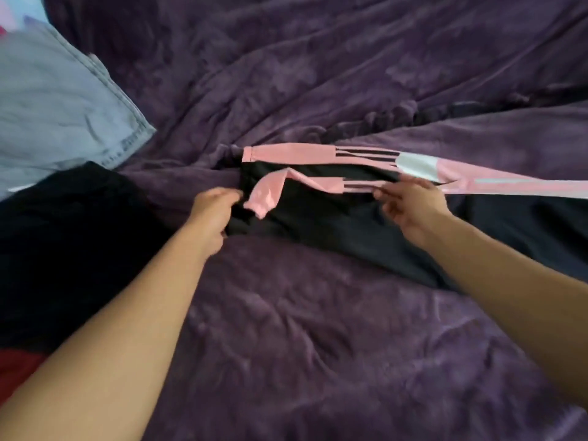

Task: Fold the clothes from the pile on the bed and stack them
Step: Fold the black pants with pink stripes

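Observation:
A black garment with pink sleeves and black stripes (321, 214) lies spread across the purple bed, reaching off to the right. My left hand (212, 214) grips the garment's black left edge beside a crumpled pink sleeve cuff (265, 195). Over the lower pink sleeve, near its striped section, my right hand (410, 206) has its fingers loosely spread and touching the cloth. The upper pink sleeve (292, 153) lies flat along the garment's far edge.
A folded light-blue denim piece (57, 109) lies at the left on the purple blanket (318, 329). A black garment (73, 243) sits below it at the left, with a red cloth (16, 367) at the lower left edge.

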Available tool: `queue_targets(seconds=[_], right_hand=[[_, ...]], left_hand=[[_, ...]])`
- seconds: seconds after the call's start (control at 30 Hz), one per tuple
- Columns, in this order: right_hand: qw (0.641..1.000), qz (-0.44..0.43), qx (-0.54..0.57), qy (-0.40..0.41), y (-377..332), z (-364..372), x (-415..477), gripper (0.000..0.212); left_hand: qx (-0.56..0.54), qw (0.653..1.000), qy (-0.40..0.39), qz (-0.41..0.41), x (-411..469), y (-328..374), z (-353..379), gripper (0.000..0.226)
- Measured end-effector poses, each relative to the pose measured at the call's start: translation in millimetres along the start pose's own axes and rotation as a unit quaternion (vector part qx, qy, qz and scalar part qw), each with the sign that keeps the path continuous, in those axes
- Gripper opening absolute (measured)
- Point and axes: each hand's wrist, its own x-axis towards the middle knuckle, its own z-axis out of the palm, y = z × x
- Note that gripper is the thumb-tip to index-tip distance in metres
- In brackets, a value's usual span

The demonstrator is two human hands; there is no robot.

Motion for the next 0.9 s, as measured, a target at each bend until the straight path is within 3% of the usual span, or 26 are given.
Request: queue_targets(seconds=[0.07,0.13,0.17,0.23,0.3,0.37,0.43,0.57,0.7,0.9], right_hand=[[0.998,-0.037,-0.019,-0.039,-21,16,3,0.035],[0.984,-0.102,-0.140,-0.038,-24,23,7,0.043],[0.955,-0.161,-0.249,-0.021,-20,21,8,0.045],[0.838,-0.264,-0.478,-0.013,0,12,12,0.047],[0.727,-0.284,-0.624,-0.045,25,-1,14,0.055],[0.666,-0.254,-0.696,-0.087,45,-10,22,0.066],[0.642,-0.234,-0.722,-0.107,56,-13,32,0.071],[0.664,-0.248,-0.693,-0.132,54,-13,38,0.069],[0.745,-0.290,-0.593,-0.099,33,-44,27,0.054],[0.827,-0.266,-0.496,0.022,-5,-156,25,0.038]], left_hand=[[-0.051,0.997,0.041,-0.037,27,24,-1,0.025],[0.007,0.997,0.082,0.000,41,34,5,0.045],[0.048,0.994,0.089,0.034,41,35,11,0.056],[0.123,0.988,0.062,0.075,42,30,28,0.085],[0.177,0.980,0.047,0.073,47,18,44,0.100],[0.174,0.980,0.079,0.053,60,6,49,0.088],[0.117,0.988,0.098,0.027,69,-1,46,0.060],[0.123,0.980,0.139,0.071,57,1,31,0.027],[0.231,0.936,0.202,0.175,8,29,48,0.033],[0.258,0.912,0.084,0.309,-100,51,165,0.041]])
